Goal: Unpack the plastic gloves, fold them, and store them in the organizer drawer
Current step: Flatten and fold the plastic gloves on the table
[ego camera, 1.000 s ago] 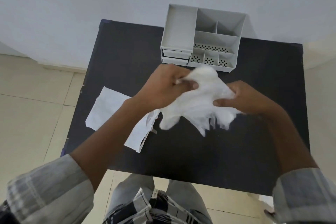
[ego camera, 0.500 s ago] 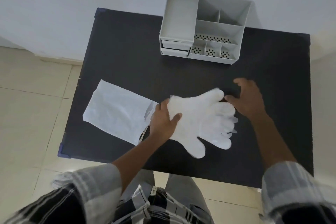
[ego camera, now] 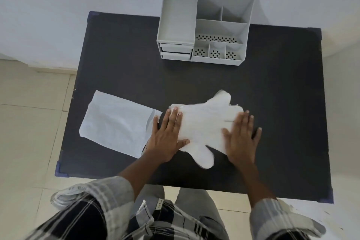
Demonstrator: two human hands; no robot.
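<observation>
Half a second ago the left hand (ego camera: 166, 136) pinched the wrist end of the gloves (ego camera: 202, 125) and the right hand (ego camera: 241, 138) hovered by the fingertips; a second ago both held the bundle crumpled in the air. Now both hands lie flat, palms down, on the gloves.

Neither hand grips anything: the fingers are spread straight, the left pressing the cuff end, the right covering the finger end.

The gloves are a thin, white, cloudy plastic stack, spread flat on the near middle of the black table (ego camera: 204, 80), cuff to the left, one finger jutting far and the thumb jutting near. Just left of them lies the flattened white packet (ego camera: 115, 122). The grey organizer (ego camera: 202, 25) stands at the far edge, its two small drawers (ego camera: 175, 51) closed.
</observation>
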